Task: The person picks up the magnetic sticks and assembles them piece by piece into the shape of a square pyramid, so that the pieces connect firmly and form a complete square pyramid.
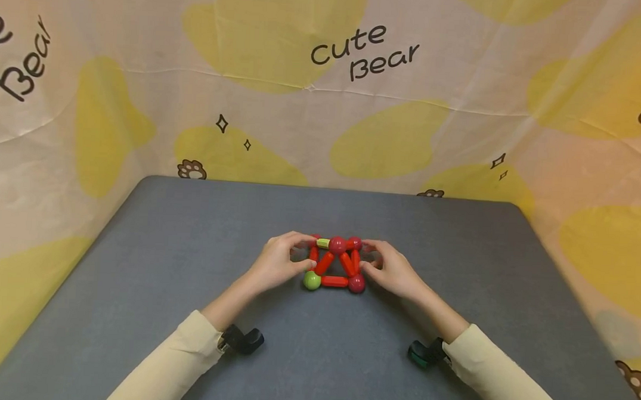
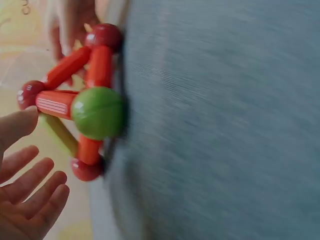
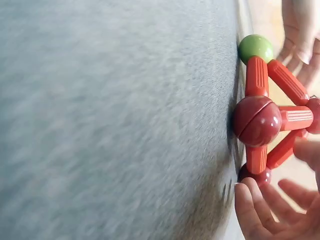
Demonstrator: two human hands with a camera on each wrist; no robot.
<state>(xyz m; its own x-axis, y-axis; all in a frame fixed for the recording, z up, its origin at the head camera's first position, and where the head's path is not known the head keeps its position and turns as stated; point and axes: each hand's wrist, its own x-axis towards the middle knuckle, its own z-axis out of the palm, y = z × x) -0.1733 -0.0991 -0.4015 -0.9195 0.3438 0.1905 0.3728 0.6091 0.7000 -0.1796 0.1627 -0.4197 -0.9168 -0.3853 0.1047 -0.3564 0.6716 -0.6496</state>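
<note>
A pyramid of magnetic rods and balls point(image 1: 334, 281) stands on the grey table between my hands. Its front left corner is a green ball point(image 2: 98, 113); a dark red ball point(image 3: 257, 121) forms the front right one. Red rods make up most edges, with one yellow-green rod point(image 1: 323, 243) at the back left, below the red top ball point(image 1: 337, 244). My left hand point(image 1: 278, 259) is at the left side, its thumb by the top ball in the left wrist view, fingers spread. On the right, my right hand point(image 1: 395, 269) has loosely bent fingers by the back right ball; contact is unclear.
The grey table point(image 1: 135, 263) runs back to a patterned cloth point(image 1: 281, 115) that hangs behind and at both sides. Each wrist wears a small black camera mount, the left mount point(image 1: 243, 340) and the right mount point(image 1: 425, 352), low over the table.
</note>
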